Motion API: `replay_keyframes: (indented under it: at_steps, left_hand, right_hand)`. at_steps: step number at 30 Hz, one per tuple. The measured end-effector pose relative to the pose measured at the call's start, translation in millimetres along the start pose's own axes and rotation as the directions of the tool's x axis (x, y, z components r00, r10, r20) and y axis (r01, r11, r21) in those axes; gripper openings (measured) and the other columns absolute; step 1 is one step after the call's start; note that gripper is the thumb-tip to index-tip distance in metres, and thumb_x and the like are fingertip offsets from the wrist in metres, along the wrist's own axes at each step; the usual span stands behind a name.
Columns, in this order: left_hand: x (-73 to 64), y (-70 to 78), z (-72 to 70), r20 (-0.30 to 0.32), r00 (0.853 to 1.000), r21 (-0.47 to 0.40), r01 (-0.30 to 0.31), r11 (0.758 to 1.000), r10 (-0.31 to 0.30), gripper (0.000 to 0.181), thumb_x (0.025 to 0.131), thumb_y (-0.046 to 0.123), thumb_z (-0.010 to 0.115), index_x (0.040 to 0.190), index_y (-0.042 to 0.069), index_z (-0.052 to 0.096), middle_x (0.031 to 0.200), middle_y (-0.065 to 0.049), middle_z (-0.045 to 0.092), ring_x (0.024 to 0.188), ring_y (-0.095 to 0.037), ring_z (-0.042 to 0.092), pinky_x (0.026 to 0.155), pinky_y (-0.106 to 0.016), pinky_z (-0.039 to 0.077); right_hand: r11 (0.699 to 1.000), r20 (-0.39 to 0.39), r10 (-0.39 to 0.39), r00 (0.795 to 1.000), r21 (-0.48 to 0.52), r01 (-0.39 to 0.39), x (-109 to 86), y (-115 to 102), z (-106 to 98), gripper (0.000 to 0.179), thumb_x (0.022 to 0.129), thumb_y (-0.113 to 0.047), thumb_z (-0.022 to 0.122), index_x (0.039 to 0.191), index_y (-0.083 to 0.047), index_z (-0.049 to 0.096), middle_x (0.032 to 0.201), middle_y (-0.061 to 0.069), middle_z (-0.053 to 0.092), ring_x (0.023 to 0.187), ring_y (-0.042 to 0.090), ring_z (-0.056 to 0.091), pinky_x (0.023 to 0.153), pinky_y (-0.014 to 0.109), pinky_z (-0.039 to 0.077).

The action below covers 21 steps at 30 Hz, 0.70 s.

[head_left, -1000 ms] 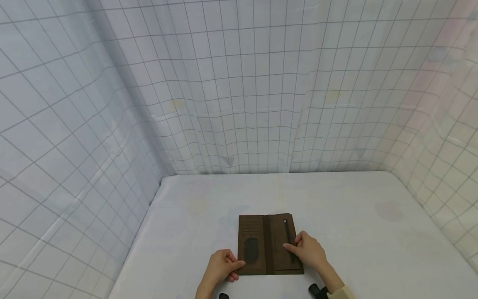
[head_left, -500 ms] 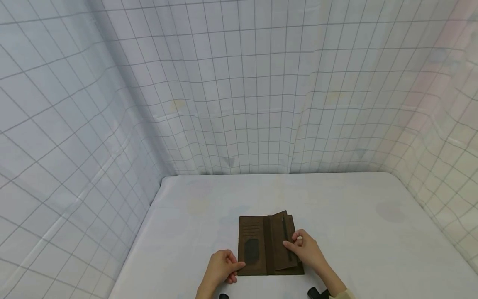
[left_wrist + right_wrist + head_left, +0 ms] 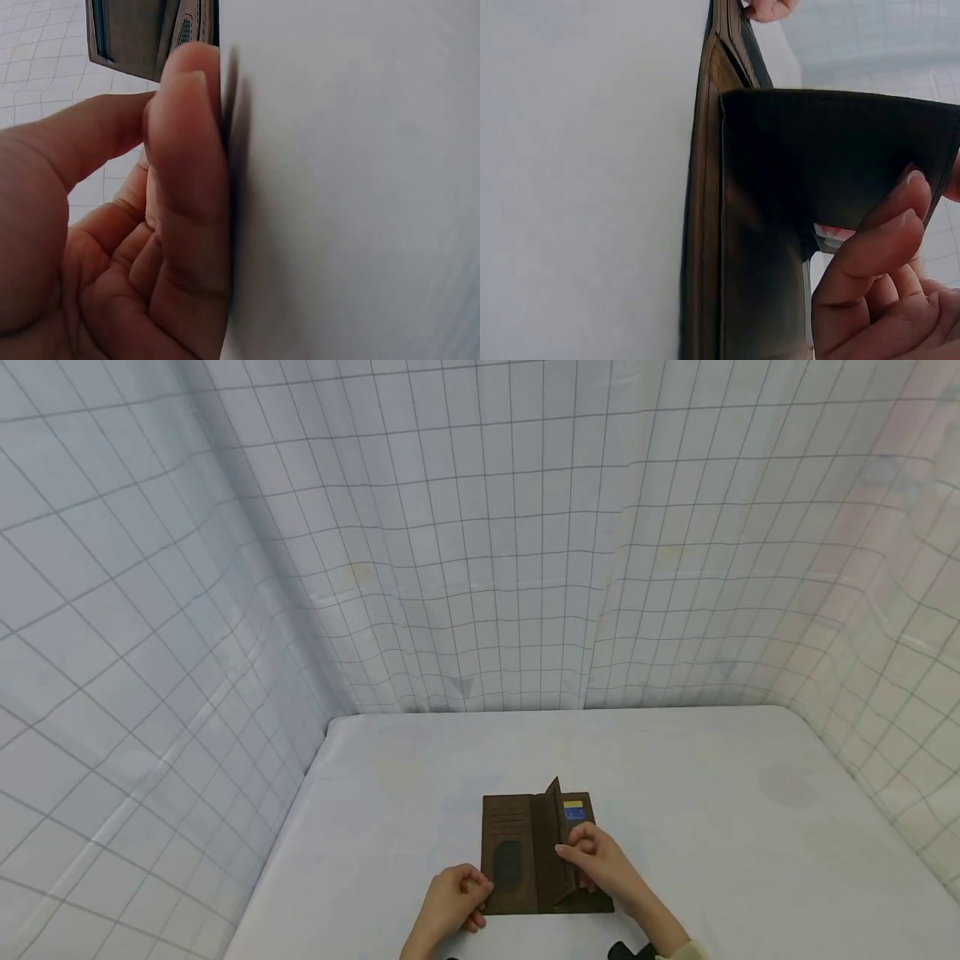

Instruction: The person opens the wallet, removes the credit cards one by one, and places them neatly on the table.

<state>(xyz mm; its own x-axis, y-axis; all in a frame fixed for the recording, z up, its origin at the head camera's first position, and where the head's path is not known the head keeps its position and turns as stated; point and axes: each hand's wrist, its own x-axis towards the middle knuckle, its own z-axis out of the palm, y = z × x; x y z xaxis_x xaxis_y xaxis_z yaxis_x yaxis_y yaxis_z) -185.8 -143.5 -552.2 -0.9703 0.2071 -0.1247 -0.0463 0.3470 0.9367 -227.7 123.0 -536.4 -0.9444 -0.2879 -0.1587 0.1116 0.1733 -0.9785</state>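
A brown long wallet [image 3: 510, 902] lies unfolded on the white table, with card slots and a dark window on its left half. My left hand [image 3: 455, 897] pinches its lower left corner; in the left wrist view the fingers [image 3: 187, 150] hide that corner. On the right half, my right hand [image 3: 600, 864] holds the edge of an inner flap [image 3: 557, 835] between thumb and fingertips. The flap stands nearly upright. A blue and yellow card [image 3: 573, 811] shows in the panel behind it. The right wrist view has the flap's dark underside [image 3: 817, 142] and fingers close by.
The white-covered table [image 3: 712, 793] extends around the wallet. White grid-patterned curtains [image 3: 480, 568] enclose it at the back and both sides. A black wrist device [image 3: 630, 951] is at the right wrist.
My right hand has lifted the flap from nearly flat and swung it leftward until nearly upright, uncovering the card. The left hand stays at the wallet's corner.
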Motion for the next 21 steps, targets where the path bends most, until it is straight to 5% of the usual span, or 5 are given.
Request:
replay_keyframes:
  at_steps: [11,21]
  left_hand:
    - [-1.1,-0.1,2.3,-0.027,1.0,-0.002,-0.008,1.0,0.007,0.025,0.093,0.028,0.063,0.089,0.003,0.063,0.063,-0.003,0.06,0.046,-0.014,0.061,0.043,-0.029,0.049]
    - [-4.8,5.4,11.3,-0.044,0.999,0.114,-0.024,0.993,0.03,0.026,0.093,0.034,0.061,0.087,0.009,0.066,0.062,0.003,0.059,0.045,-0.011,0.057,0.042,-0.025,0.045]
  right_hand:
    - [1.0,0.027,0.008,1.0,0.007,-0.009,7.6,-5,23,0.04,0.086,-0.038,0.07,0.095,-0.005,0.05,0.062,0.0,0.053,0.047,0.012,0.045,0.044,0.025,0.039]
    - [0.997,0.136,-0.065,0.989,-0.023,0.069,8.1,3,38,0.028,0.09,-0.028,0.066,0.093,-0.004,0.053,0.065,0.002,0.056,0.047,0.01,0.046,0.042,0.022,0.04]
